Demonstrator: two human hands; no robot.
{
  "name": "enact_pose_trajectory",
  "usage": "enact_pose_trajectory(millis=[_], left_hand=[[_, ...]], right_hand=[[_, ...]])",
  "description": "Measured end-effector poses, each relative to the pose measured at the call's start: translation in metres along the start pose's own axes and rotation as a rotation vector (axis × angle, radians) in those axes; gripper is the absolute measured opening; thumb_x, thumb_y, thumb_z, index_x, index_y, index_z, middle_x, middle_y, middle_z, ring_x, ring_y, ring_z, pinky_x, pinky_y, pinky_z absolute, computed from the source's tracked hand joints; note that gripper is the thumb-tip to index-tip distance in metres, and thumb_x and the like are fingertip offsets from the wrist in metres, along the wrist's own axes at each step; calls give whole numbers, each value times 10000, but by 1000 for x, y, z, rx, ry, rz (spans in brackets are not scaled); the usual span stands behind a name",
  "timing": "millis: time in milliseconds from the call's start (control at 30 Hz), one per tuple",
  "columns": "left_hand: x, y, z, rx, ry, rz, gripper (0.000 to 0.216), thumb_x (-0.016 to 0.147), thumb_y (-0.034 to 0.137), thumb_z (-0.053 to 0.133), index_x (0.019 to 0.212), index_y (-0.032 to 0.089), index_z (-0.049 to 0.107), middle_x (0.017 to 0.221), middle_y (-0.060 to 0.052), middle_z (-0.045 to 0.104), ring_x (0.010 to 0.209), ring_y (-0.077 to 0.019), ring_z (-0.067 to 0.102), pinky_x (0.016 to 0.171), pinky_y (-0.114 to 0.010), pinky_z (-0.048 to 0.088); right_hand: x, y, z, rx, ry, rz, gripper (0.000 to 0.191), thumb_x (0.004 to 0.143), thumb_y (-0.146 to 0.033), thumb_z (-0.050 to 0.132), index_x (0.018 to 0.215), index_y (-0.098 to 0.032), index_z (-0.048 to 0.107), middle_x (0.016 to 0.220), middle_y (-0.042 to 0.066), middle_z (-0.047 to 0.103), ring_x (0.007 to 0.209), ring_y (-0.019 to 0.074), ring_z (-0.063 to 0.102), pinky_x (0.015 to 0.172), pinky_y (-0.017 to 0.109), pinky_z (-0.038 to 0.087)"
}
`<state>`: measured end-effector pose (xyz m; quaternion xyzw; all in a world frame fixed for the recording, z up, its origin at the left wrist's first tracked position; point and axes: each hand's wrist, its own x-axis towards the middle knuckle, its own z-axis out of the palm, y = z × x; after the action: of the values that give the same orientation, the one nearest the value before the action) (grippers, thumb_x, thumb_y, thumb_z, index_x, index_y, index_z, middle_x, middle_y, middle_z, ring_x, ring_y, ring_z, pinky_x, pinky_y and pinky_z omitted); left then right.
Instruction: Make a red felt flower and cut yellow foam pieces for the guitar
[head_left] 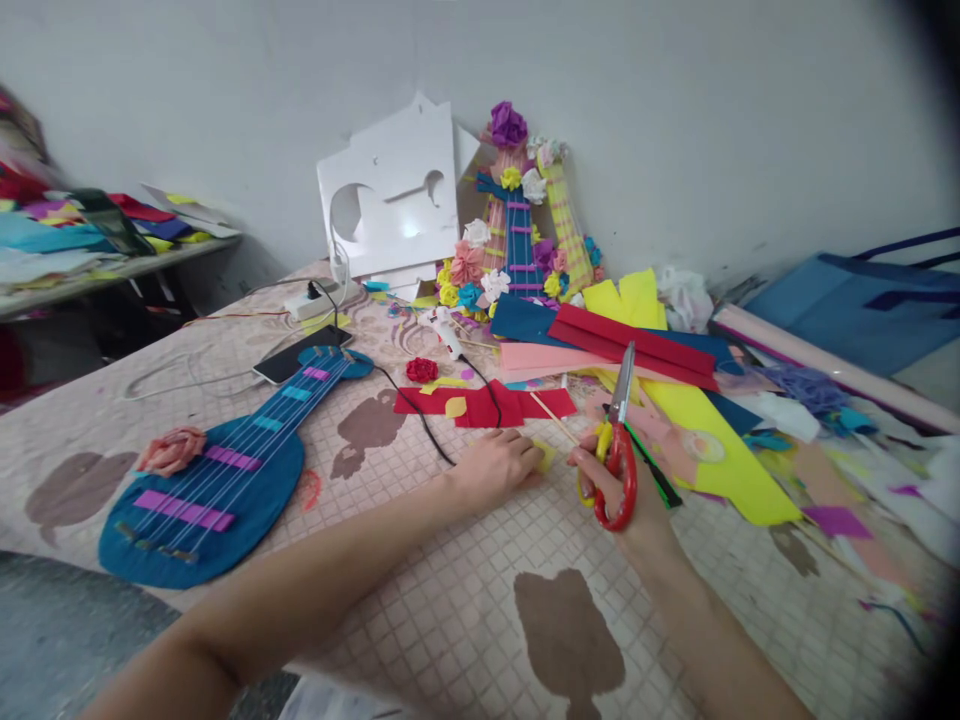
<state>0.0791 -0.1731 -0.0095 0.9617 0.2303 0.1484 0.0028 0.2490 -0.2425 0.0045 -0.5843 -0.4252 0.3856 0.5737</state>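
My right hand [616, 492] is closed around scissors [622, 432] with red and yellow handles, blades pointing up and away. A thin wooden stick [553, 417] runs to its fingertips; whether they grip it I cannot tell. My left hand [495, 466] rests low over the table, fingers curled together on a small yellow piece of crepe paper [546, 457]. Just beyond it lie red paper strips [491, 402] with yellow leaf-shaped cutouts [455, 407] and a red paper rose [421, 370]. A green and black cutter [654, 465] lies beside my right hand.
A blue paper guitar [247, 420] with a pink rose lies left, near a phone [304, 352]. A white glue gun [444, 333] trails a black cord. Behind stand white foam boards [397, 200] and flower-decked guitars [519, 240]. Folded coloured paper [634, 345] and scraps [840, 490] spread right.
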Motion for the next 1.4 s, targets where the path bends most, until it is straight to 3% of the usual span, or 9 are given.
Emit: enact_pose_trajectory(millis=[67, 233, 400, 633, 833, 1000, 1100, 1233, 1400], left_hand=[[0, 0, 0, 2, 3, 24, 251, 928, 369, 477, 974, 142, 575, 959, -82, 636, 918, -206, 581, 799, -329, 459], [0, 2, 0, 91, -5, 63, 180, 937, 162, 418, 882, 132, 587, 881, -85, 639, 861, -193, 600, 738, -318, 458], [0, 2, 0, 89, 1, 37, 163, 928, 144, 428, 863, 135, 577, 877, -77, 636, 850, -188, 601, 711, -314, 458], [0, 8, -1, 59, 1, 5, 279, 909, 410, 506, 988, 148, 561, 927, -75, 629, 875, -215, 590, 715, -338, 453], [1, 12, 3, 183, -34, 15, 135, 926, 151, 430, 907, 143, 563, 883, -84, 615, 822, -212, 587, 665, -336, 443], [2, 9, 2, 145, -3, -31, 132, 922, 165, 446, 880, 144, 569, 868, -69, 638, 802, -204, 596, 652, -319, 447], [2, 8, -1, 44, 36, -91, 154, 929, 212, 444, 877, 145, 572, 847, -62, 646, 780, -197, 600, 648, -312, 452], [-4, 7, -8, -98, 181, -124, 209, 951, 212, 385, 948, 148, 584, 925, -89, 661, 865, -195, 609, 734, -323, 470], [-13, 9, -21, -108, 278, 57, 245, 967, 198, 357, 1006, 154, 595, 1144, -113, 646, 1075, -229, 570, 868, -367, 450]], right_hand=[[1, 1, 0, 1, -9, -3, 324, 708, -413, 723, 851, -223, 504, 503, -94, 492, 327, 61, 392, 308, 190, 316], [2, 3, 0, -3, -24, 0, 332, 706, -434, 720, 845, -226, 502, 484, -99, 469, 326, 70, 395, 307, 196, 321], [4, 4, -2, -13, -16, 13, 350, 677, -428, 739, 835, -220, 506, 494, -95, 481, 341, 73, 409, 305, 189, 305], [4, -4, -2, 28, -9, 4, 345, 676, -401, 751, 826, -205, 508, 658, -32, 594, 405, 56, 426, 336, 177, 316], [4, -2, -1, 13, -24, 4, 336, 670, -391, 752, 802, -202, 507, 669, -25, 601, 408, 60, 434, 330, 179, 308], [6, 2, -2, 19, -36, 3, 328, 670, -388, 756, 794, -202, 517, 645, -35, 591, 411, 61, 437, 342, 182, 319], [6, 3, -3, 25, -49, 4, 331, 679, -403, 752, 798, -202, 518, 644, -31, 599, 407, 64, 437, 336, 186, 316], [5, 4, -3, 0, -62, 15, 335, 726, -487, 703, 779, -198, 541, 609, -22, 603, 379, 65, 423, 323, 194, 304], [-1, 2, 2, 34, -156, 47, 395, 786, -572, 606, 709, -187, 568, 487, -22, 527, 388, 93, 435, 337, 211, 297]])
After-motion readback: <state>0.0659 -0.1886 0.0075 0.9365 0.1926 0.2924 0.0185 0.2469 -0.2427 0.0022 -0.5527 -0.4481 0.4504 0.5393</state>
